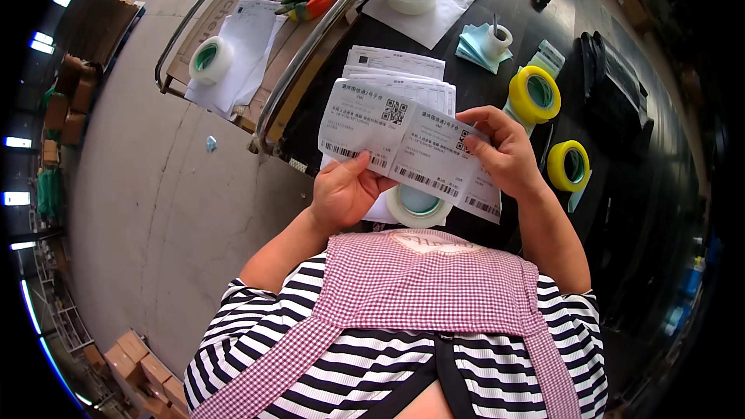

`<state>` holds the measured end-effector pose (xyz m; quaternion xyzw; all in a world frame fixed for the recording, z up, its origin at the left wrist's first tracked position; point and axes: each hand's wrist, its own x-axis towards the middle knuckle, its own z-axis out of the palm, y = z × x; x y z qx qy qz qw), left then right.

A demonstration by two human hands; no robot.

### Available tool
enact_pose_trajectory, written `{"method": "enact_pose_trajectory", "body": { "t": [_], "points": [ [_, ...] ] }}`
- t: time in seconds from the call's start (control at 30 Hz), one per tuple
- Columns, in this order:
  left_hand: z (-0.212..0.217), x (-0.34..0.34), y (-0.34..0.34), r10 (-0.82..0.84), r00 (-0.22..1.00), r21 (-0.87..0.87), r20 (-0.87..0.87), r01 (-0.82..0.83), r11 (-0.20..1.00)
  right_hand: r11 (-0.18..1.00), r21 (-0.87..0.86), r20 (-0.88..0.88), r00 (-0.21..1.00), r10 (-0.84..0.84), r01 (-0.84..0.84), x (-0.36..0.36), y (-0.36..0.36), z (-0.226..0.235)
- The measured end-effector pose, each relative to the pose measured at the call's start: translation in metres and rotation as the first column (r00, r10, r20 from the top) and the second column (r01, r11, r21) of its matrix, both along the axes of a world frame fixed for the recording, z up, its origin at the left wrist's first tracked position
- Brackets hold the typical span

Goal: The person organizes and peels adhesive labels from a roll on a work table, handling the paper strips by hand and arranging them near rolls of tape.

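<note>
On the far left, a clear tape roll (210, 59) lies on white papers on a cart (264, 109). The left hand (344, 190) pinches the lower edge of a shipping label (365, 124) between thumb and fingers, so this label stands above the hand. The right hand (508, 151) holds a second label (438, 159) by its right side; the two labels overlap in the middle, above a tape roll (417, 206) on the black table (621, 209). Two yellow tape rolls (534, 95) lie further right.
</note>
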<state>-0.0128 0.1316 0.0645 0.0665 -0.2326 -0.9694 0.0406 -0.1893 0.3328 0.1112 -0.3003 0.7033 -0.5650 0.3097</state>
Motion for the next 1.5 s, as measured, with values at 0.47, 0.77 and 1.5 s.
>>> {"method": "enact_pose_trajectory", "body": {
  "t": [0.47, 0.77, 1.5],
  "points": [
    [0.002, -0.001, 0.013, -0.015, 0.998, 0.04, 0.067, 0.012, 0.999, 0.999, 0.023, -0.015, 0.999, -0.041, 0.042, -0.006, 0.007, 0.001],
    [0.003, 0.0, 0.017, -0.019, 0.997, 0.049, 0.076, 0.015, 0.999, 0.999, 0.025, -0.017, 0.999, -0.046, 0.046, -0.005, 0.009, -0.002],
    [-0.002, 0.0, 0.014, 0.007, 0.998, 0.007, 0.067, -0.008, 1.0, 1.0, 0.007, 0.127, 0.992, -0.023, 0.023, -0.033, 0.062, 0.001]
  ]
}}
